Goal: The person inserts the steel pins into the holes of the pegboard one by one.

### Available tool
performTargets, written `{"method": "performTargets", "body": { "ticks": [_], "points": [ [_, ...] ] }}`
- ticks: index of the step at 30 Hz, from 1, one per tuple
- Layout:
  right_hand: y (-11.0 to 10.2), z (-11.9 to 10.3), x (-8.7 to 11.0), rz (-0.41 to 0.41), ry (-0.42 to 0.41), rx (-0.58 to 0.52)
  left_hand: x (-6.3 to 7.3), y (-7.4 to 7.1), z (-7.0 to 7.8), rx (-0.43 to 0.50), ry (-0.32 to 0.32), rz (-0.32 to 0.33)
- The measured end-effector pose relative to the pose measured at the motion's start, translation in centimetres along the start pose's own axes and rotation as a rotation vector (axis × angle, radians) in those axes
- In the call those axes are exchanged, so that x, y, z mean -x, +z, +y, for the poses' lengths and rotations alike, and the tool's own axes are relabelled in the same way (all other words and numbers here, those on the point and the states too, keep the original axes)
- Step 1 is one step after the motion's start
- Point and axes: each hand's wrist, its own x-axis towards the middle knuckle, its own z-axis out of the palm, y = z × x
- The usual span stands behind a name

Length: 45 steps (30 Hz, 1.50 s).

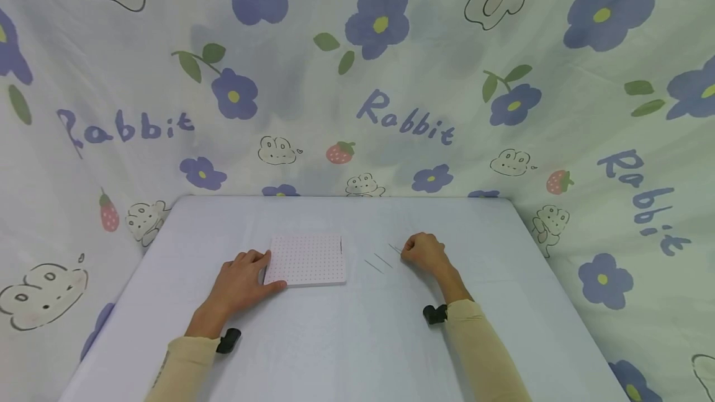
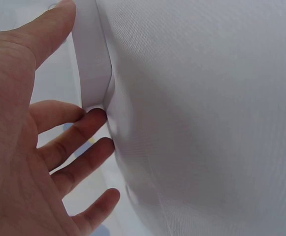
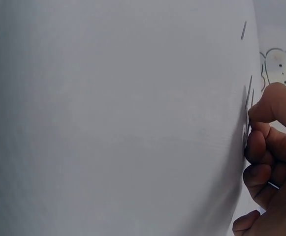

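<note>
A flat white board [image 1: 306, 260] with a grid of small holes lies left of the table's middle. One thin dark pin [image 1: 341, 245] stands upright at its far right corner. My left hand [image 1: 239, 282] rests at the board's near left corner, thumb along the near edge and index finger against the left side. Its other fingers [image 2: 86, 169] are spread and fairly straight. Right of the board, my right hand [image 1: 423, 252] pinches one thin pin between thumb and forefinger, low over the table; the fingers hide most of it. Loose pins [image 1: 383, 260] lie slanted beside that hand.
The white table [image 1: 357, 340] has its far edge against a hanging cloth [image 1: 313, 98] printed with flowers and rabbits. The cloth also hangs along both sides. A small black device [image 1: 229, 340] is strapped at each wrist.
</note>
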Motion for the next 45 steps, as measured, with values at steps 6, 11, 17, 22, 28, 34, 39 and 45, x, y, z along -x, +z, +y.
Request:
{"method": "performTargets", "body": {
  "ticks": [6, 11, 17, 22, 28, 34, 39, 45],
  "points": [
    [-0.2, -0.5, -0.3, 0.0, 0.013, -0.034, 0.1, -0.2, 0.0, -0.002, -0.004, -0.003],
    [-0.6, -1.3, -0.6, 0.007, -0.009, -0.111, 0.2, -0.2, 0.0, 0.002, 0.002, -0.003],
    [-0.5, -2.6, -1.1, 0.022, -0.082, -0.204, 0.4, -0.2, 0.1, -0.002, 0.003, 0.003],
    [0.0, -4.7, -1.4, 0.024, -0.121, -0.26, 0.4, -0.1, 0.1, -0.002, -0.001, 0.006],
    [0.9, -8.0, -1.3, 0.019, -0.186, -0.301, 0.5, -0.2, 0.2, 0.008, -0.006, 0.004],
    [1.9, -10.5, -0.9, -0.013, -0.231, -0.345, 0.5, -0.3, 0.3, 0.01, 0.0, 0.009],
    [2.8, -11.6, -0.7, -0.03, -0.241, -0.354, 0.4, -0.3, 0.3, 0.009, 0.002, 0.01],
    [3.9, -11.8, -0.7, -0.04, -0.279, -0.368, 0.3, -0.2, 0.2, 0.011, 0.002, 0.01]
  ]
}}
